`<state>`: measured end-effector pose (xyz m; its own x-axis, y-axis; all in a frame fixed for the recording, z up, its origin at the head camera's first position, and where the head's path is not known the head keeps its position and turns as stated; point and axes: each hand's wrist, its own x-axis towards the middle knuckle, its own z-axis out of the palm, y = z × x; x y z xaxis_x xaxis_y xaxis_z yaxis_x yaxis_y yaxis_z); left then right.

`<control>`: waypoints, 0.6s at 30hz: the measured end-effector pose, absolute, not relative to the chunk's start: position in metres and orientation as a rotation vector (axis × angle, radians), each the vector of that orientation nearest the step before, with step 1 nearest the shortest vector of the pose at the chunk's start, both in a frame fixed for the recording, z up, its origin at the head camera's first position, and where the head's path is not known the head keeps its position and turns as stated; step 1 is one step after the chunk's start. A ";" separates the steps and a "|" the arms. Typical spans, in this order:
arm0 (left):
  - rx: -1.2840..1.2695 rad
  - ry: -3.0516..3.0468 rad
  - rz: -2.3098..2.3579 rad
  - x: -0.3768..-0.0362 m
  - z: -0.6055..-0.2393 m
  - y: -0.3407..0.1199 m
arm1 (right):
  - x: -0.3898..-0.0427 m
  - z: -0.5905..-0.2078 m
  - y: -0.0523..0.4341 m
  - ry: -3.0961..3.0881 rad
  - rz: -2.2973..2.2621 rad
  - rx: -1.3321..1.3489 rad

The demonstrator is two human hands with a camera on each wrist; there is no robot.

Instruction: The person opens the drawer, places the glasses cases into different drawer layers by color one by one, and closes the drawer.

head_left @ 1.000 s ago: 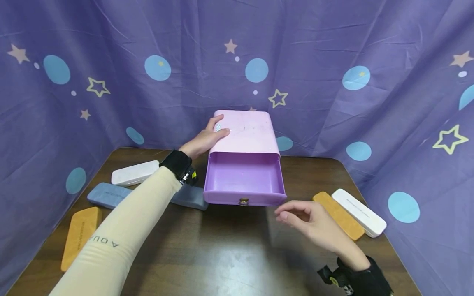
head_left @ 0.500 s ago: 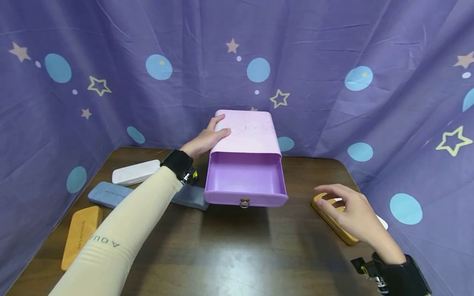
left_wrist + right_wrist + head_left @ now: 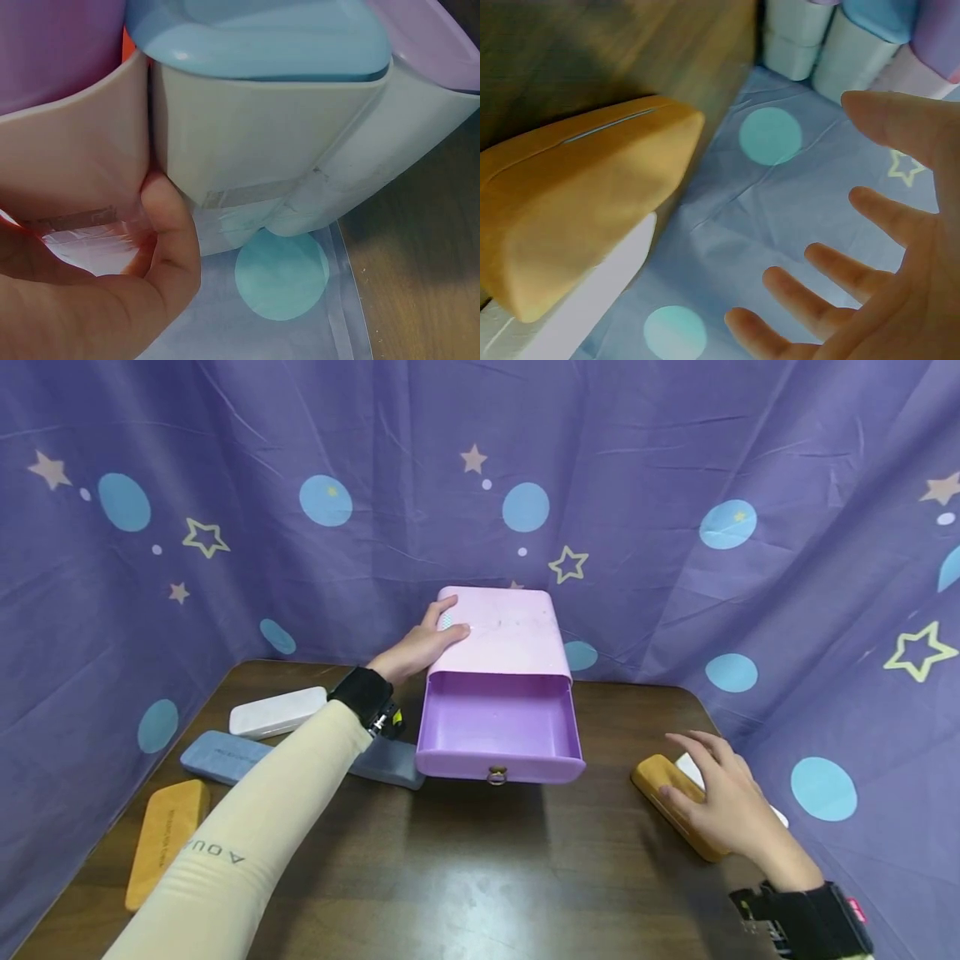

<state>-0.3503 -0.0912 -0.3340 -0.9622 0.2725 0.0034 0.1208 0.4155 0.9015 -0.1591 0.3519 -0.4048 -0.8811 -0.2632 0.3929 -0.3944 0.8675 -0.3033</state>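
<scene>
On the brown table (image 3: 465, 868), near its right edge, the right hand (image 3: 723, 797) is hovering with spread fingers over the orange case (image 3: 663, 785), holding nothing. Further back, the left hand (image 3: 416, 647) is resting on the pink drawer box (image 3: 502, 631), its drawer (image 3: 498, 727) standing open.

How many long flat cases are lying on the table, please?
6. On the left: a white case, a blue-grey case, an orange case, and a grey case partly behind the sleeve. On the right: an orange case under the right hand and a mostly hidden white case.
</scene>
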 end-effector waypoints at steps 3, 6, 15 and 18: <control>0.357 2.522 1.589 -0.349 -0.334 -0.091 | -0.158 -0.411 0.357 -2.737 0.525 0.454; 0.357 2.528 1.587 -0.349 -0.334 -0.091 | -0.157 -0.417 0.361 -2.758 0.528 0.441; 0.345 2.540 1.577 -0.352 -0.336 -0.091 | -0.158 -0.436 0.372 -2.832 0.486 0.397; 0.338 2.548 1.569 -0.351 -0.335 -0.091 | -0.158 -0.440 0.375 -2.878 0.442 0.368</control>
<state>-0.3512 -0.0906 -0.3350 -0.9664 0.2569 0.0066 0.1215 0.4341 0.8926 -0.1578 0.3750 -0.4400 -0.9476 -0.2128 0.2383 -0.2745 0.9240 -0.2664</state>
